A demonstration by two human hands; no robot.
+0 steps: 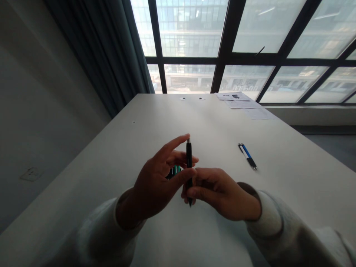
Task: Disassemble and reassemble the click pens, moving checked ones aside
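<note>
A black pen (189,154) stands upright between my two hands above the white table, its tip pointing down. My left hand (160,178) holds its upper part between thumb and fingers, with the index fingertip on the button at the top. Lower down, my right hand (217,191) pinches the pen near the tip. Behind my left hand, partly hidden by it, is a dark object with green parts (175,170).
Two pens, blue and white with black grips (248,157), lie side by side on the white table (155,118) to the right. Paper sheets (236,100) lie at the far right edge. Beyond are windows and a dark curtain (111,48).
</note>
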